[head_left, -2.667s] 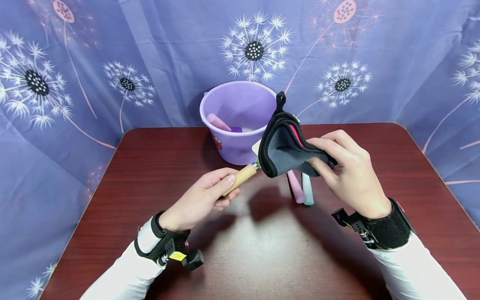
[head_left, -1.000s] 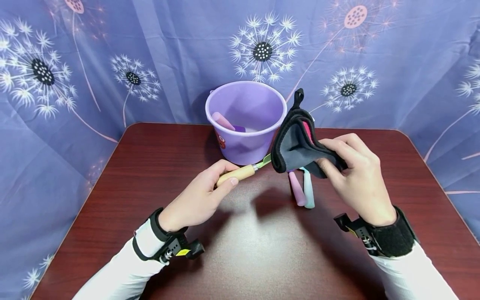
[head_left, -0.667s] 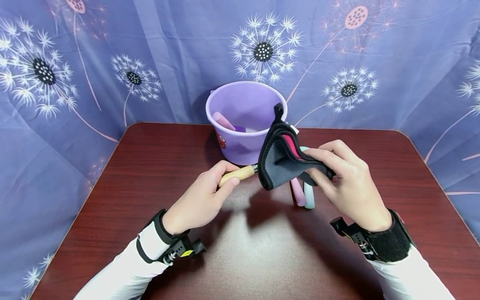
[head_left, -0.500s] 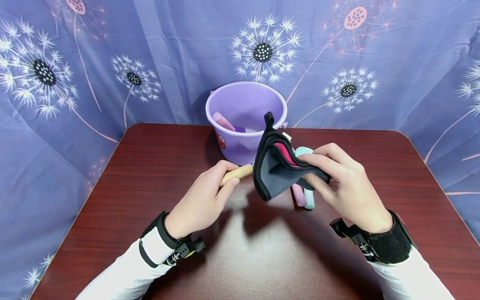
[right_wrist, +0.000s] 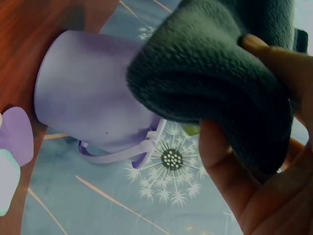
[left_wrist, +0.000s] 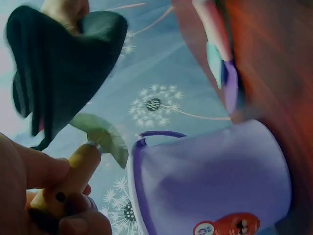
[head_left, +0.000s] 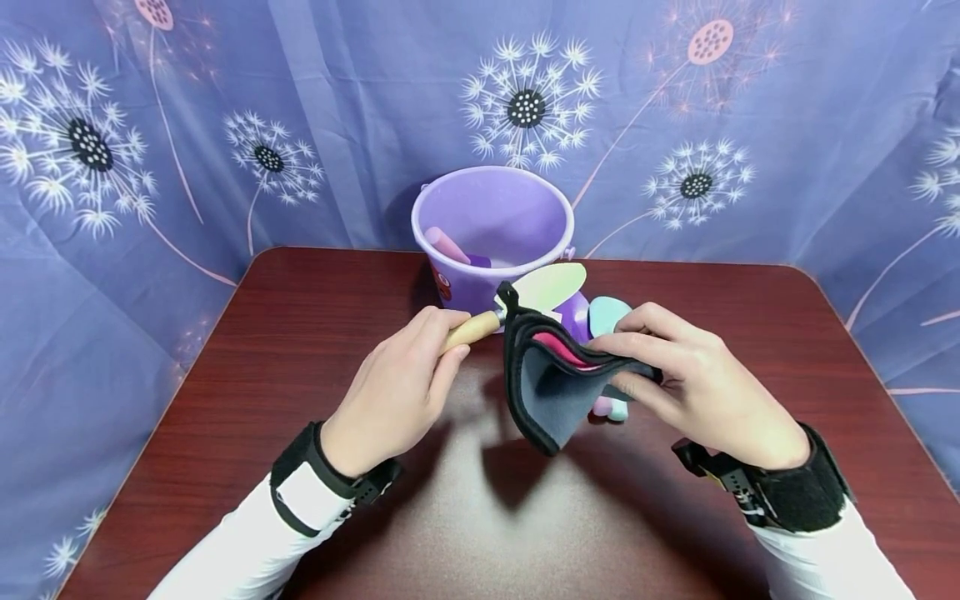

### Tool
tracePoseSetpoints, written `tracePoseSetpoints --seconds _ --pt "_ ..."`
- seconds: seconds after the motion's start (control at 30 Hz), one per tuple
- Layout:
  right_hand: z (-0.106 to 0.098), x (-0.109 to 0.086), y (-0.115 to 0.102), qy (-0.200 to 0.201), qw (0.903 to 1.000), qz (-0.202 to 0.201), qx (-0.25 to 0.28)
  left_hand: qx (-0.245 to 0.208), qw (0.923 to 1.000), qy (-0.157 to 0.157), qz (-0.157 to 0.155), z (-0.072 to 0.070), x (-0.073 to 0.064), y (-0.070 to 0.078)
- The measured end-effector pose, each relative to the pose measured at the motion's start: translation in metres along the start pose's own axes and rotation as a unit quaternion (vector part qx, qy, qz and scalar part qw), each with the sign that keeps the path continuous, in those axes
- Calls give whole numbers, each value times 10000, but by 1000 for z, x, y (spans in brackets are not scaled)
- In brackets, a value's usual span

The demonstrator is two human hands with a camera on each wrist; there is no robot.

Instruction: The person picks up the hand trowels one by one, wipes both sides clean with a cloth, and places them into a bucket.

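Note:
In the head view my left hand [head_left: 393, 383] grips the wooden handle of a hand trowel [head_left: 551, 286], its pale green blade pointing up and right in front of the bucket. My right hand [head_left: 693, 379] pinches a folded grey cloth [head_left: 558, 396] with black edging, a hanging loop and a pink strip inside. The cloth hangs just below the trowel blade, its loop overlapping the blade's base. From the left wrist, the trowel handle [left_wrist: 80, 171] is seen between thumb and fingers. The right wrist view shows the cloth [right_wrist: 195, 73] bunched between thumb and fingers.
A purple bucket [head_left: 510, 208] stands at the table's back, holding a pink-handled tool [head_left: 447, 246] and a purple piece. Right of it lie a purple toy shovel [head_left: 574, 312] and a teal one [head_left: 609, 312], partly behind the cloth. A dandelion-print curtain [head_left: 360, 125] surrounds the table.
The cloth has swung left and down toward me, off the trowel blade, which now shows fully. My left hand has turned, and the blade has come up in front of the bucket.

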State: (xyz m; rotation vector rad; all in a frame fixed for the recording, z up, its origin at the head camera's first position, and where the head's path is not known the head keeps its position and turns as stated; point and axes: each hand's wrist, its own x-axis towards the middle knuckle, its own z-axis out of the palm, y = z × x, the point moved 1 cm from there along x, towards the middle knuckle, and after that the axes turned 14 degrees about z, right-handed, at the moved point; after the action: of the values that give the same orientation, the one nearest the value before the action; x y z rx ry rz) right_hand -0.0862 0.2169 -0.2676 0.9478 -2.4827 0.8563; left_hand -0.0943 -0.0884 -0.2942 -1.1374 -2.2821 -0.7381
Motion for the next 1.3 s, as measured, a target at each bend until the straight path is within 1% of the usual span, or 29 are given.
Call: tracePoseSetpoints --seconds 0.1,0.23,0.43,0.57,0.67,0.77,0.83,0.9,1.0,1.1,1.2,1.3 --pt "-2 -1 -1 -167 9999 -12 30 1 10000 25 59 -7 3 -2" --pt "-6 0 -2 -323 9995 -30 -15 327 9993 85 186 -17 10 -10" --pt "-11 0 1 -329 9992 -6 -218 939 9941 108 538 -25 27 -29" --pt "-12 -1 3 -302 9991 35 -293 1351 9888 45 632 -27 41 -45" --pt "-13 -2 3 -288 9991 43 -311 1582 9850 -115 674 -29 54 -59" --pt "-15 -3 3 -269 9992 41 -309 1705 9822 -456 650 -32 68 -72" --pt "-15 -3 3 -264 9992 35 -313 1729 9800 -830 532 -32 77 -79" --pt "-16 -3 3 -268 9991 23 -320 1719 9760 -1293 347 -31 87 -85" --pt "-17 -3 3 -273 9991 4 -331 1636 9657 -2013 89 -26 101 -90" --pt "-17 -2 4 -272 9990 -2 -358 1557 9538 -2571 -28 -20 112 -93" --pt "-17 -2 5 -263 9989 11 -392 1505 9431 -2964 -69 -14 121 -94" --pt "-17 -2 4 -259 9988 37 -404 1468 9354 -3216 -111 -10 127 -94"
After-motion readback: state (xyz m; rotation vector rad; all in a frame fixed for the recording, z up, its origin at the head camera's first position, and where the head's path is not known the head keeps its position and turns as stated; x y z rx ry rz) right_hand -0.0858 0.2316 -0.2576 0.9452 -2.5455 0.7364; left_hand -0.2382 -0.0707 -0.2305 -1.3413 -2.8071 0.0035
